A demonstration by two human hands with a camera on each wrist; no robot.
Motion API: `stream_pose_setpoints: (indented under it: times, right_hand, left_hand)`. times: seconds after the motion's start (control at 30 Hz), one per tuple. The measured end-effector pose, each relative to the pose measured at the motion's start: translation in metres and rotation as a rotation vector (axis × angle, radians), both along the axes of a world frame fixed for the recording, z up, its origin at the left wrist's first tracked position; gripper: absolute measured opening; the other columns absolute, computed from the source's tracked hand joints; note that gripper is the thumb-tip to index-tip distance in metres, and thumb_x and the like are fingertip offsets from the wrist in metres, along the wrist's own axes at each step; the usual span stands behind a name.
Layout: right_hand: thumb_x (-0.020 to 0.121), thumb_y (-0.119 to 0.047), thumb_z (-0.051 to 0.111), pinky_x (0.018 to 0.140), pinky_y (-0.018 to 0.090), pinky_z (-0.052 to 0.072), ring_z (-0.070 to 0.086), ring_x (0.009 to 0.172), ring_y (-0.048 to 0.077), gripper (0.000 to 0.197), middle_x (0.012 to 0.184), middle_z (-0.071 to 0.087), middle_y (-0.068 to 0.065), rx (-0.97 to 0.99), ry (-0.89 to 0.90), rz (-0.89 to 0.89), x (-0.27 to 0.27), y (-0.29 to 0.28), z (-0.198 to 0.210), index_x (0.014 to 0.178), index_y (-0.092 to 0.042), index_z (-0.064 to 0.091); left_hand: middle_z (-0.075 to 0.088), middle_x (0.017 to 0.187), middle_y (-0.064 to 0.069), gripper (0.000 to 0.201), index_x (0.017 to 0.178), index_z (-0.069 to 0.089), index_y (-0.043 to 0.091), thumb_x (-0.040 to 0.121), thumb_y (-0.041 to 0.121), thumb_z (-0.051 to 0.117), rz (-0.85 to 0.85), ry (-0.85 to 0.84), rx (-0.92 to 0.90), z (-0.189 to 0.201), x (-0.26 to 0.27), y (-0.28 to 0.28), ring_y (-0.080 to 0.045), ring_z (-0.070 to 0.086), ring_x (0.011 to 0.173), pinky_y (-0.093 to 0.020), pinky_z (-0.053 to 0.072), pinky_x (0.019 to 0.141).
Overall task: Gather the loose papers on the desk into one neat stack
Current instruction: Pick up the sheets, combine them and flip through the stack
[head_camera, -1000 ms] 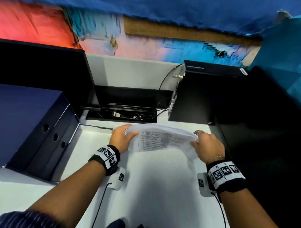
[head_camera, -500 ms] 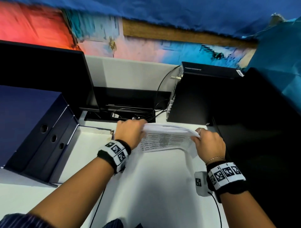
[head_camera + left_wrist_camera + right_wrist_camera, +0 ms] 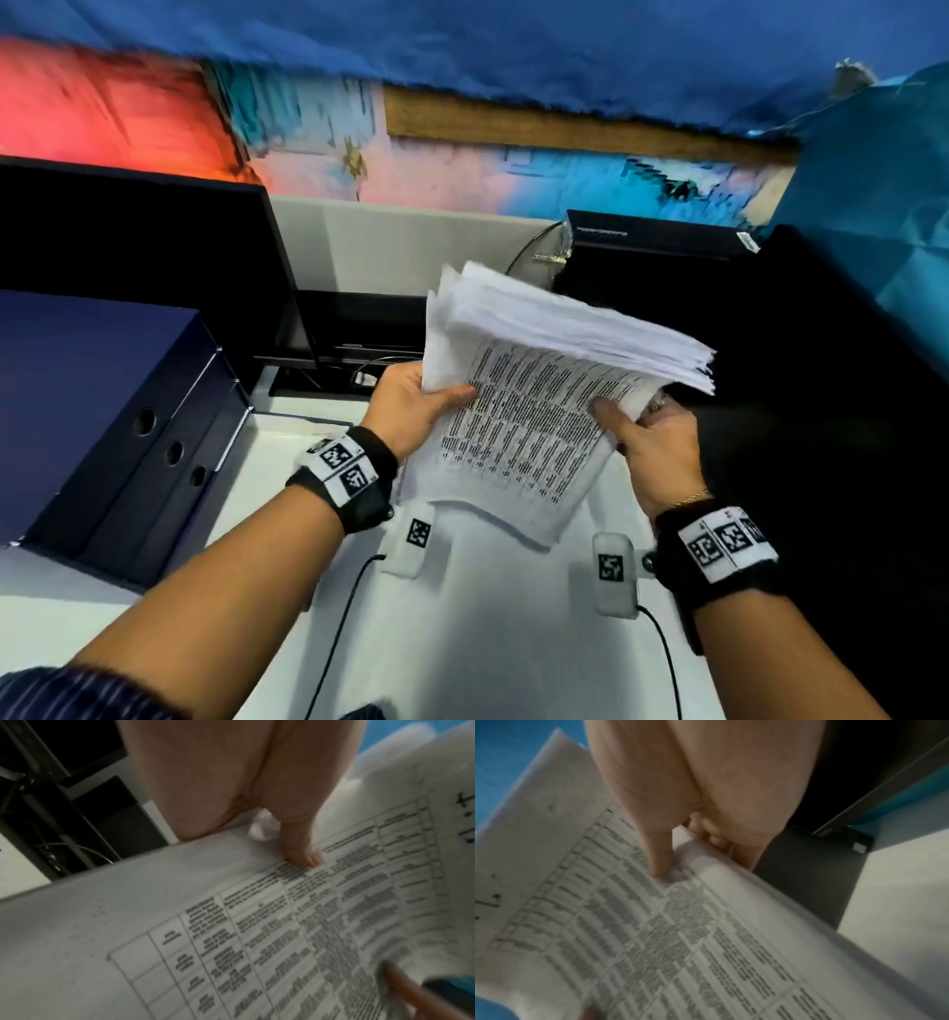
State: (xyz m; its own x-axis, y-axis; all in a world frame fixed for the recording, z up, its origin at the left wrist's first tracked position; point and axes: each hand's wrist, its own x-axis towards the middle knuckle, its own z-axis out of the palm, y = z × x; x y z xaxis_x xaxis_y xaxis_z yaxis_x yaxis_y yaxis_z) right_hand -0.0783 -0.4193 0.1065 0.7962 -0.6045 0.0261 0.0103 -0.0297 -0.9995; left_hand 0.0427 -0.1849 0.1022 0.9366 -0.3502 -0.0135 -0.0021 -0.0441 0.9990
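A thick stack of white papers (image 3: pixel 539 390) with printed tables hangs tilted in the air above the white desk (image 3: pixel 488 642). My left hand (image 3: pixel 411 406) grips its left edge, thumb on the printed top sheet. My right hand (image 3: pixel 647 442) grips the right edge, thumb on top and fingers underneath. The far ends of the sheets fan out unevenly. In the left wrist view my left hand's thumb presses on the papers (image 3: pixel 257 933). The right wrist view shows my right hand pinching the papers (image 3: pixel 680 933), with fingers curled under the edge.
Dark blue binder boxes (image 3: pixel 113 411) stand at the left. A black monitor (image 3: pixel 138 257) rises behind them. A black computer case (image 3: pixel 657 267) and a dark panel (image 3: pixel 847 437) stand at the right. Cables lie in a slot at the desk's back edge (image 3: pixel 359 375).
Both hands have lifted the stack off the desk and tipped it up toward me. The sheets' far ends now fan out in the air.
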Motion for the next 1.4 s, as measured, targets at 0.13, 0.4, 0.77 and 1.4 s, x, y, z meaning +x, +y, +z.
stream_pose_setpoints:
  times: [0.13,0.4,0.77,1.4]
  right_hand:
    - [0.075,0.001,0.078,0.063,0.019,0.056,0.073,0.071,0.004,0.017,0.075,0.077,-0.011,-0.056,-0.136,-0.039,-0.002,0.011,0.003,0.081,-0.014,0.072]
    - [0.076,-0.010,0.080,0.059,0.021,0.058,0.074,0.074,0.009,0.015,0.080,0.075,-0.005,0.045,0.090,-0.064,-0.008,0.030,-0.032,0.083,-0.019,0.070]
    - [0.058,-0.005,0.090,0.073,0.042,0.061,0.075,0.090,0.026,0.056,0.099,0.077,0.012,0.111,0.048,-0.010,-0.003,0.030,-0.024,0.108,-0.006,0.066]
    - [0.092,-0.021,0.053,0.063,0.021,0.050,0.064,0.074,0.008,0.018,0.083,0.066,-0.002,0.032,-0.207,-0.214,0.008,0.041,0.012,0.086,-0.015,0.068]
  left_hand:
    - [0.075,0.088,0.005,0.020,0.099,0.074,0.010,0.080,0.009,0.078,0.147,-0.187,0.076,-0.010,-0.014,-0.004,0.005,0.069,0.074,-0.012,0.054,0.072]
    - [0.068,0.105,0.011,0.026,0.121,0.063,0.015,0.095,0.017,0.062,0.109,-0.180,0.233,-0.033,-0.031,-0.005,-0.002,0.065,0.095,0.003,0.043,0.075]
    - [0.070,0.120,-0.007,0.081,0.130,0.051,0.011,0.060,0.012,0.092,-0.010,0.019,-0.138,-0.024,-0.018,-0.004,-0.016,0.069,0.111,-0.032,0.058,0.089]
    - [0.063,0.095,-0.009,0.022,0.105,0.062,0.016,0.091,0.029,0.051,0.271,-0.215,-0.271,0.013,-0.016,-0.017,-0.018,0.058,0.088,-0.037,0.045,0.084]
